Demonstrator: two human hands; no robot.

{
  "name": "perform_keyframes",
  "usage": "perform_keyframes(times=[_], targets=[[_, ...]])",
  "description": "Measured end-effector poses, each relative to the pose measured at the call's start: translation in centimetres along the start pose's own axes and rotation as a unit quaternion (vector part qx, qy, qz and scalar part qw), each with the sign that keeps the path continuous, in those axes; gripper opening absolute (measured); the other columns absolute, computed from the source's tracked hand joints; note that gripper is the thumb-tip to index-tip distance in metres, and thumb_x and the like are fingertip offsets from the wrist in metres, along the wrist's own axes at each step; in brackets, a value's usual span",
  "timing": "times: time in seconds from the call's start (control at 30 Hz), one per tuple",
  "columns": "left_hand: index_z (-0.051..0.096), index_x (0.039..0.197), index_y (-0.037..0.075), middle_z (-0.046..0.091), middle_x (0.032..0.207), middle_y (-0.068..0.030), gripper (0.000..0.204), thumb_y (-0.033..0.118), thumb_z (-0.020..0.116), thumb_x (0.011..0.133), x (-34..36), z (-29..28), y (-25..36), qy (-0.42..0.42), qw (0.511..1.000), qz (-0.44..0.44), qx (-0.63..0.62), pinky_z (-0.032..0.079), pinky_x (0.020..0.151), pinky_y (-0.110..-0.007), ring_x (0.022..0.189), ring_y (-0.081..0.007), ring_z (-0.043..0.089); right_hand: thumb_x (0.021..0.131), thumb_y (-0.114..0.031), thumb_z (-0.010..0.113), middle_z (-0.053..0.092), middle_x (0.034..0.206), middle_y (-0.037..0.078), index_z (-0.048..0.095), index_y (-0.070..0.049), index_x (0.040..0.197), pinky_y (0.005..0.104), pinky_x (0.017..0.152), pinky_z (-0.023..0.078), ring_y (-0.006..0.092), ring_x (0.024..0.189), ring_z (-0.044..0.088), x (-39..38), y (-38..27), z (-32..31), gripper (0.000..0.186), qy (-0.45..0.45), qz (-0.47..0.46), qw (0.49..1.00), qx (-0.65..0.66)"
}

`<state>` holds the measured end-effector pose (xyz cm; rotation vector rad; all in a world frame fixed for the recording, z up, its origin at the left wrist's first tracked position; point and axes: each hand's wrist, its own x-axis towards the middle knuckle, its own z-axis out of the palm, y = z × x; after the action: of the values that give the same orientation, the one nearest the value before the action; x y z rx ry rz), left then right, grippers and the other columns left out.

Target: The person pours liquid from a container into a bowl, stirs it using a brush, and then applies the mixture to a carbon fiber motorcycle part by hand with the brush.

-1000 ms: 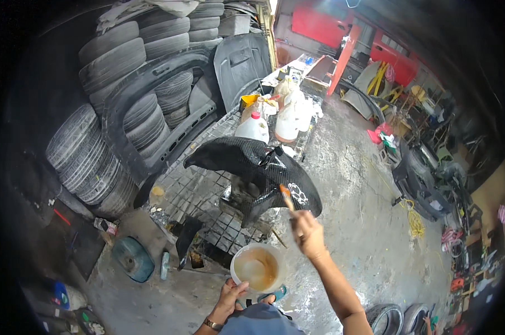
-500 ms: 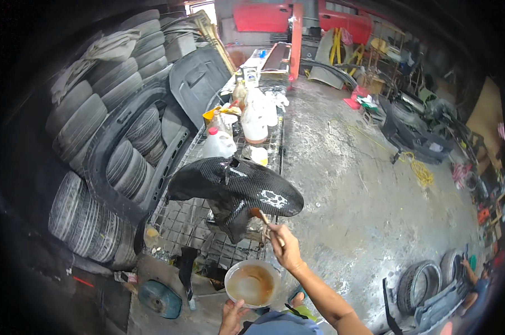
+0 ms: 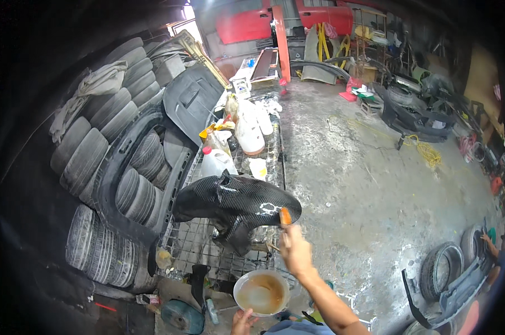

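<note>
A glossy black carbon-fibre-patterned fender [image 3: 238, 195] lies on a wire-mesh table, with white glare on its right half. My right hand [image 3: 296, 249] is closed round the handle of a brush with orange bristles [image 3: 286, 216]. The bristles meet the fender's right end, beside the glare. Below the fender, my left hand [image 3: 244, 322] grips the near rim of a white bowl [image 3: 238, 289], its thumb over the edge. Thin amber-brown liquid lies in the bowl.
Behind the fender stand a jug with a red cap [image 3: 216, 163] and a white bottle [image 3: 248, 134]. Stacked tyres [image 3: 99, 245] and a black frame line the left. A yellow hose [image 3: 425, 152] lies on the concrete floor. Another person's arm [image 3: 490, 244] shows at lower right.
My right hand has carried the brush from the fender's lower front edge to the top of its right end. The view has shifted slightly; my left hand still holds the bowl.
</note>
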<state>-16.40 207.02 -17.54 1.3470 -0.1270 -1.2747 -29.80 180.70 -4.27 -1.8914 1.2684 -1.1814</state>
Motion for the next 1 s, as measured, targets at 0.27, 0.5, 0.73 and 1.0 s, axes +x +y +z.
perform_keyframes(times=[0.27, 0.5, 0.73, 1.0], targets=[[0.058, 0.102, 0.014, 0.053, 0.080, 0.0056, 0.017, 0.021, 0.067, 0.090, -0.2, 3.0, 1.3, 0.045, 0.998, -0.032, 0.006, 0.045, 0.059, -0.025, 0.068, -0.0073, 0.051, 0.092, -0.012, 0.056, 0.063, 0.093, 0.022, 0.056, -0.004, 0.109, 0.0416, 0.058, 0.049, 0.0368, 0.062, 0.062, 5.3, -5.4, 3.7, 0.019, 0.009, -0.107, 0.977, 0.187], [0.056, 0.121, 0.013, 0.063, 0.114, -0.0028, 0.035, 0.023, 0.066, 0.090, 0.1, 1.8, -0.8, 0.059, 0.997, -0.025, -0.036, 0.050, 0.084, -0.037, 0.104, -0.0164, 0.060, 0.097, -0.018, 0.055, 0.062, 0.069, 0.003, 0.062, 0.000, 0.099, 0.0198, 0.042, 0.036, 0.0037, 0.048, 0.047, 6.6, 4.2, -1.7, 0.020, 0.016, 0.160, 0.913, 0.374], [0.054, 0.122, 0.009, 0.062, 0.116, -0.0029, 0.040, 0.024, 0.068, 0.087, 0.0, 5.6, 0.6, 0.059, 0.997, 0.026, -0.049, 0.052, 0.083, -0.033, 0.103, -0.0146, 0.059, 0.098, -0.018, 0.054, 0.061, 0.069, 0.004, 0.061, 0.000, 0.099, 0.0200, 0.041, 0.034, 0.0044, 0.046, 0.044, 4.3, 9.8, -6.7, 0.020, 0.009, 0.204, 0.920, 0.334], [0.051, 0.124, 0.007, 0.060, 0.116, -0.0041, 0.046, 0.027, 0.070, 0.086, 0.3, 8.9, 3.6, 0.067, 0.996, 0.040, 0.053, 0.047, 0.091, -0.035, 0.107, -0.0154, 0.057, 0.091, -0.012, 0.061, 0.070, 0.084, 0.009, 0.066, -0.005, 0.112, 0.0312, 0.061, 0.052, 0.0198, 0.066, 0.064, -1.4, 6.9, -6.5, 0.023, -0.304, -0.038, 0.941, 0.144]])
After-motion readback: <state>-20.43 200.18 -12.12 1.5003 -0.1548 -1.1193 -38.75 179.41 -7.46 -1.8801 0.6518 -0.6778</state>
